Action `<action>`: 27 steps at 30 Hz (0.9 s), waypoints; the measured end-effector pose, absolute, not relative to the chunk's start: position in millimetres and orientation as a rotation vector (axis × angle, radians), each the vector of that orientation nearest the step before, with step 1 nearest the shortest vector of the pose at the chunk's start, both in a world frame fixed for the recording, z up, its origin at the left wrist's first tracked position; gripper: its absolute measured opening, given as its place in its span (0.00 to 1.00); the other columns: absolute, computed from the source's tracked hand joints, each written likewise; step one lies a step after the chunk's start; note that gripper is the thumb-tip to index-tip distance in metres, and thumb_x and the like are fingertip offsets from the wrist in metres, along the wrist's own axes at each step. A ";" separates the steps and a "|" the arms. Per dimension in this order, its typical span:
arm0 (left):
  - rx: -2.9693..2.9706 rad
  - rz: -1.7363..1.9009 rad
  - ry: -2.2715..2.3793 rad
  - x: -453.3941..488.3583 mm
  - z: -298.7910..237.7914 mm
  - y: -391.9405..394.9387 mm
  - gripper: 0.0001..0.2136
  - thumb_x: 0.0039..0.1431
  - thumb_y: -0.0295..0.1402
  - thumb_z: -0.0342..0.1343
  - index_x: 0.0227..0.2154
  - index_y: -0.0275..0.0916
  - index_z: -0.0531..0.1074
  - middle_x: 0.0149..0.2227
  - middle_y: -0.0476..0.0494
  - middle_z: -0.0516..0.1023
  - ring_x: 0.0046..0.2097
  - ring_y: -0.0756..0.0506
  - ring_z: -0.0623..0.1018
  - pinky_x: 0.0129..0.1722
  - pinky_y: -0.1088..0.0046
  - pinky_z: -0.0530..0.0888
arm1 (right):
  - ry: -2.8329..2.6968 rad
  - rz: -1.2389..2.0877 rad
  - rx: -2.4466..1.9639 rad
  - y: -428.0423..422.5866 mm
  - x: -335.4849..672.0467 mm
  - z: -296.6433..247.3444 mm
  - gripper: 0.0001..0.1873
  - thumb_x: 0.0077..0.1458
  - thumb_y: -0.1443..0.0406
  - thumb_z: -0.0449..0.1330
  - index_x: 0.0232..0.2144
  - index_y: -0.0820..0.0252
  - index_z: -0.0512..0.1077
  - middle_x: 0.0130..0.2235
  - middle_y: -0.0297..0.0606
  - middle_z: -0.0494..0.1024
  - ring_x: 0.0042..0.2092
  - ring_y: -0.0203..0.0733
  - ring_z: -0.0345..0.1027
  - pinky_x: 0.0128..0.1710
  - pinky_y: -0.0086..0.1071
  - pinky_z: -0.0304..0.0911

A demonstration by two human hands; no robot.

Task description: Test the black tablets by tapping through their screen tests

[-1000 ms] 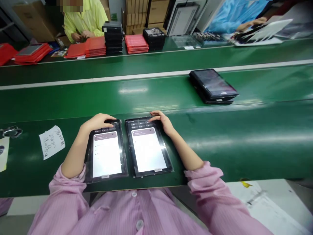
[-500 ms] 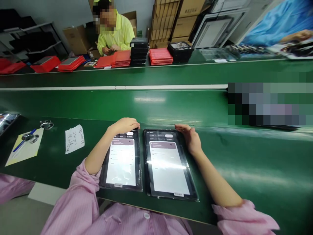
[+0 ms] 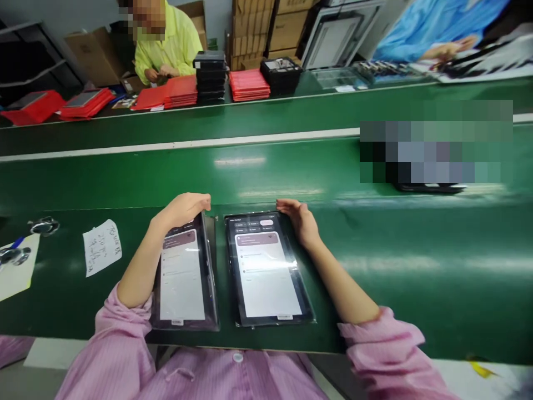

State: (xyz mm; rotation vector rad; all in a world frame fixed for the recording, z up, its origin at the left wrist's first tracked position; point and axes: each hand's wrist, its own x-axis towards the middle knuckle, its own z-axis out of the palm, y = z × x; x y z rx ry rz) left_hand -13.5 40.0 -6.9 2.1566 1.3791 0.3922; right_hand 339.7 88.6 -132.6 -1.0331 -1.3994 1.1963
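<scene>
Two black tablets with lit white screens lie side by side on the green bench in front of me, each in clear film. My left hand point(image 3: 183, 208) grips the top edge of the left tablet point(image 3: 185, 278), fingers curled over it, and that tablet is tilted with its right side raised. My right hand point(image 3: 300, 219) rests at the top right corner of the right tablet point(image 3: 266, 272), fingers together along its top edge. The right tablet lies flat.
A handwritten paper note point(image 3: 101, 245) lies left of the tablets, and a yellow sheet with a pen point(image 3: 14, 261) lies further left. A green conveyor belt point(image 3: 250, 166) runs beyond. Across it, a person in yellow point(image 3: 166, 44) works among red cases point(image 3: 250, 84) and stacked black trays point(image 3: 210, 75).
The left tablet has tipped up on its side under my left hand. My right hand stayed at the right tablet's top corner. The view shifted slightly to the right.
</scene>
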 end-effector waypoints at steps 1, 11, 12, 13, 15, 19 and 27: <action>2.159 0.397 1.370 -14.7 -5.7 40.0 0.28 0.72 0.52 0.32 0.34 0.41 0.72 0.37 0.45 0.80 0.39 0.43 0.78 0.41 0.68 0.70 | -1.407 1.184 -1.046 88.0 338.8 -130.8 0.35 0.58 0.34 0.47 0.44 0.53 0.75 0.45 0.43 0.80 0.47 0.50 0.74 0.53 0.45 0.67; 2.387 0.137 1.320 2.1 -8.6 37.4 0.27 0.73 0.49 0.32 0.56 0.46 0.74 0.62 0.44 0.73 0.65 0.38 0.66 0.68 0.48 0.53 | -1.751 0.732 -1.462 66.4 330.7 -107.0 0.24 0.62 0.45 0.48 0.24 0.54 0.62 0.29 0.39 0.72 0.35 0.46 0.66 0.41 0.40 0.61; 2.385 0.068 1.340 5.7 -9.3 35.5 0.28 0.73 0.49 0.31 0.56 0.47 0.75 0.62 0.45 0.72 0.67 0.37 0.64 0.69 0.44 0.48 | -1.739 0.747 -1.456 65.6 330.3 -106.7 0.24 0.61 0.45 0.49 0.23 0.54 0.62 0.29 0.39 0.71 0.35 0.46 0.65 0.41 0.40 0.61; 2.375 0.004 1.366 8.9 -10.2 33.6 0.28 0.73 0.48 0.30 0.55 0.48 0.75 0.63 0.46 0.71 0.68 0.37 0.62 0.69 0.41 0.44 | -1.690 0.805 -1.443 65.3 329.8 -107.1 0.25 0.60 0.44 0.51 0.23 0.54 0.63 0.29 0.38 0.71 0.35 0.46 0.65 0.41 0.40 0.61; 2.367 -0.079 1.408 13.3 -12.8 30.2 0.29 0.74 0.47 0.28 0.56 0.50 0.75 0.65 0.47 0.69 0.70 0.36 0.57 0.68 0.38 0.38 | -1.527 0.973 -1.407 65.6 328.5 -109.0 0.27 0.56 0.40 0.53 0.24 0.55 0.65 0.29 0.38 0.71 0.35 0.46 0.65 0.42 0.40 0.62; 2.371 -0.144 1.441 12.9 -18.4 27.0 0.28 0.73 0.47 0.28 0.58 0.54 0.73 0.70 0.49 0.61 0.71 0.35 0.53 0.69 0.38 0.38 | -1.188 1.331 -1.181 64.3 325.1 -105.9 0.34 0.53 0.33 0.50 0.30 0.55 0.71 0.36 0.40 0.76 0.42 0.48 0.70 0.47 0.40 0.65; 2.323 -0.244 1.483 1.5 -19.9 31.8 0.29 0.71 0.51 0.28 0.62 0.57 0.69 0.72 0.49 0.54 0.73 0.33 0.50 0.68 0.37 0.42 | -0.964 1.547 -0.844 65.0 323.2 -98.7 0.36 0.52 0.31 0.52 0.33 0.55 0.75 0.49 0.40 0.78 0.50 0.48 0.70 0.57 0.43 0.62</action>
